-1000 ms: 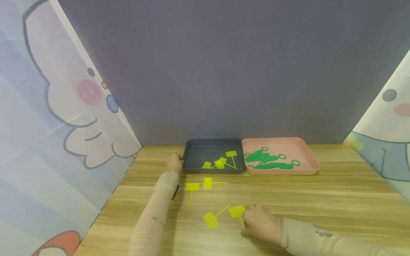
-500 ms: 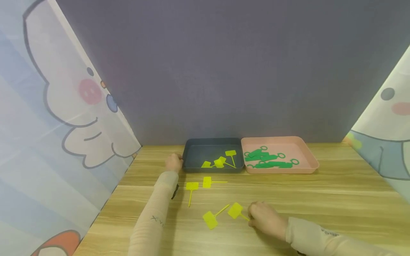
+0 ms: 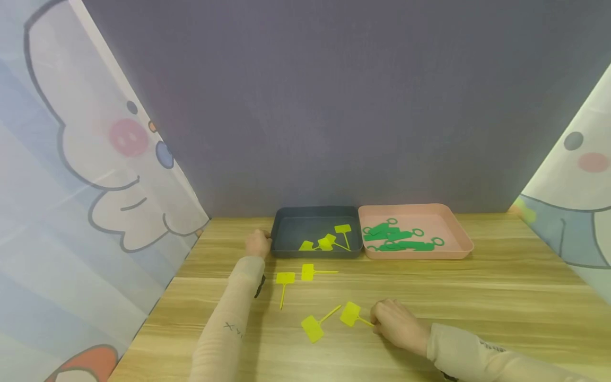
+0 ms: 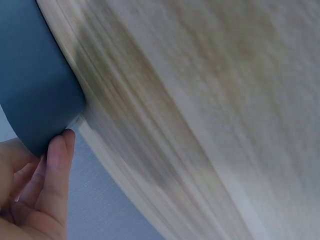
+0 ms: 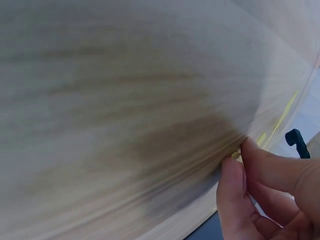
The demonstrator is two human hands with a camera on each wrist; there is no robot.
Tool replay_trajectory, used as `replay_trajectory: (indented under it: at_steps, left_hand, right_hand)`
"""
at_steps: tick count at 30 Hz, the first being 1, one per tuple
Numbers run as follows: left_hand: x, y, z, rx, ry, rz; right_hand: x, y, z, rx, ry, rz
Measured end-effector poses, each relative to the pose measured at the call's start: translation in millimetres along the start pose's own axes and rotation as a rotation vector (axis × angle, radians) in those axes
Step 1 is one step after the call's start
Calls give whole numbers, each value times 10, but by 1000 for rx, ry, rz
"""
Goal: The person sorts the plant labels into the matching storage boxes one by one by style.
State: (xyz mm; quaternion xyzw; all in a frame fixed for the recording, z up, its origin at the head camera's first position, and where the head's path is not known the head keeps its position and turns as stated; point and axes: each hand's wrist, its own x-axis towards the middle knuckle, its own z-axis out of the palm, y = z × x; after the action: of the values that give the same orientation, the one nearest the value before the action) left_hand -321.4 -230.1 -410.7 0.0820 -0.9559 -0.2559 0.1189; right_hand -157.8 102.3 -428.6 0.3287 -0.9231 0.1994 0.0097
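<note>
At the left side of the dark tray, my left hand pinches the tray's corner. In the left wrist view the fingertips press against the tray wall. My right hand, low on the table, pinches the stem end of a yellow plant label. The right wrist view shows thumb and finger meeting at a small bit of yellow. Left of that label lies another yellow label. Two more labels, one stem-down and one sideways, lie before the dark tray.
Several yellow labels lie inside the dark tray. A pink tray touches its right side and holds several green tags with ring ends. A grey panel stands behind the wooden table.
The yellow label by my right hand has turned, its stem swinging from downward to rightward. The right hand shifted slightly right, then stayed nearly still. My left hand stays at the dark tray.
</note>
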Motion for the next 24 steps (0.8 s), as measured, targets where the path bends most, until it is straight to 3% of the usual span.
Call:
replay_trajectory:
  at_steps: [14, 24]
  left_hand:
    - [12, -8, 5, 9, 9, 17]
    - [3, 6, 3, 20, 23, 20]
  right_hand:
    - [-8, -10, 14, -41, 1, 15]
    - [11, 43, -4, -22, -15, -45]
